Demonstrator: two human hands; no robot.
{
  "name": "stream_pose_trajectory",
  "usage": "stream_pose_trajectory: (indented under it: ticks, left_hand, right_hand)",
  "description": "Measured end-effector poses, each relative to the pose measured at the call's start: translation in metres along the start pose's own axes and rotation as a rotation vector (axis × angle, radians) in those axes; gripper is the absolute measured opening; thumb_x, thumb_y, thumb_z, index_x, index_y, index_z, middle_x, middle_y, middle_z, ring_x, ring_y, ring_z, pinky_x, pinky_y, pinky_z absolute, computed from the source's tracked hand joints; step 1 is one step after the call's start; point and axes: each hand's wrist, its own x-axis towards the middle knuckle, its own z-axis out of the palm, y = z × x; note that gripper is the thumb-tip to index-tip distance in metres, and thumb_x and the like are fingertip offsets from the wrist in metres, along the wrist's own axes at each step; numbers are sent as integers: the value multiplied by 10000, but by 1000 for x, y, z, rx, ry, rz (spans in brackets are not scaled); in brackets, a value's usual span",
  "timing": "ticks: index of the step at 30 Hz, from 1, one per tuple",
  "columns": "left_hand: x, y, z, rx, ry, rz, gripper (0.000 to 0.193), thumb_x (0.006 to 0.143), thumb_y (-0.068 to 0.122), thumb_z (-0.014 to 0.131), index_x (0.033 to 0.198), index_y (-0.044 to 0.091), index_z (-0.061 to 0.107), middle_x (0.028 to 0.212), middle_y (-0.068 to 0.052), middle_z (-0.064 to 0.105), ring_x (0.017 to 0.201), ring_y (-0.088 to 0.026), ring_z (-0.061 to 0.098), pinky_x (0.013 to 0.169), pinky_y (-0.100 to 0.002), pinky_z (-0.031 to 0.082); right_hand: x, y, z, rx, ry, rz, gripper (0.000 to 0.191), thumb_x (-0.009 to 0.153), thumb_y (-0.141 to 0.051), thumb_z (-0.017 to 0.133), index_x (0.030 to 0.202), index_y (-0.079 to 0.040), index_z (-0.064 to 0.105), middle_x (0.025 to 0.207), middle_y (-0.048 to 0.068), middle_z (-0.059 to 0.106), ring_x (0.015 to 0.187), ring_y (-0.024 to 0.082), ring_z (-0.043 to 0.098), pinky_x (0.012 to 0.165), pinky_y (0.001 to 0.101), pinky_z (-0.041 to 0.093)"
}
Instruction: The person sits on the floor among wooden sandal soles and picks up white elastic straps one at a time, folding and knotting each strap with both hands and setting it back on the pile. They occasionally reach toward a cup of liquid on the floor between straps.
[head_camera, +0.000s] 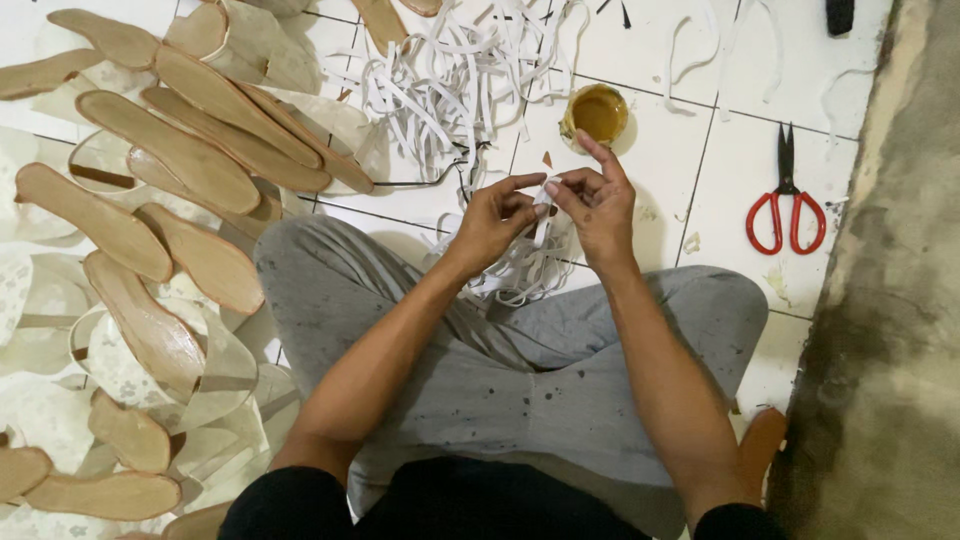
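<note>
On the white tiled floor (650, 160), seen from the head camera, a person sits cross-legged in grey speckled trousers (520, 380), both forearms reaching forward over the knees

Item, left hand (492, 222): fingers curled narrow, thumb and forefinger pinched on a thin white fabric strip (541, 215) held between the two hands

Item, right hand (598, 205): thumb and middle fingers closed on the same white strip from the other side, forefinger raised and pointing away; the two hands all but touch at the fingertips

Item, the white strip: above the lap, just in front of the shins, its lower end trailing into a small heap of white strips (520, 272) lying against the trousers

Item, large tangled pile of white strips (450, 85): on the tiles beyond the hands, spreading toward the top edge

Item, small round tin of yellow-brown glue (597, 112): open, standing just beyond the right hand's raised forefinger, beside the large pile

Item, red-handled scissors (786, 205): lying closed on the tiles, well apart to the right of the hands, blades pointing away

Item, tan flat shoe insoles (180, 150): many, overlapping in rows to the left of the person, laid over pale patterned cut pieces (40, 300)

Item, rough grey-brown floor surface (890, 300): runs along the right edge of the tiles
</note>
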Motion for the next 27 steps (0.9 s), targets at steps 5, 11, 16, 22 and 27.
stream_pose_trajectory:
  ticks: [5, 11, 16, 22, 27]
  left_hand:
    - [3, -14, -3, -42, -24, -109, 201, 1015, 78, 668, 1152, -59, 722, 878, -31, 760, 688, -42, 573, 597, -221, 445]
    - [3, -7, -1, -63, -91, -76, 195, 1029, 73, 646, 1143, -74, 706, 937, -70, 777, 764, -58, 635, 680, -227, 510]
    - [-1, 8, -4, -144, -157, -223, 253, 1001, 45, 631, 1229, -56, 674, 926, -89, 757, 742, -97, 681, 663, -261, 578]
    - [-2, 16, -4, -78, -251, -254, 341, 963, 39, 663, 1289, -57, 638, 1032, -100, 757, 818, -131, 703, 727, -299, 611]
    - [-3, 11, 1, 25, -150, -82, 376, 996, 86, 694, 1330, -47, 583, 1156, -100, 739, 1036, -100, 697, 909, -273, 575]
  right_hand:
    - [1, -1, 1, -146, 37, -110, 705, 916, 45, 802, 1538, -24, 477, 954, 40, 747, 909, 82, 683, 832, 216, 541]
    - [-2, -1, 0, -163, 95, -108, 732, 913, 45, 797, 1552, -30, 447, 945, 40, 737, 865, 78, 680, 821, 214, 556]
    - [6, 1, -12, -23, 237, -143, 737, 928, 79, 787, 1561, -22, 424, 929, 46, 706, 876, 93, 672, 832, 230, 565]
    - [5, -7, -22, 53, 223, -154, 749, 933, 105, 785, 1573, -25, 418, 913, 42, 687, 858, 96, 655, 826, 237, 549]
    - [0, -12, -10, -18, 46, -132, 761, 916, 101, 776, 1568, -21, 405, 933, 46, 716, 906, 102, 682, 882, 247, 558]
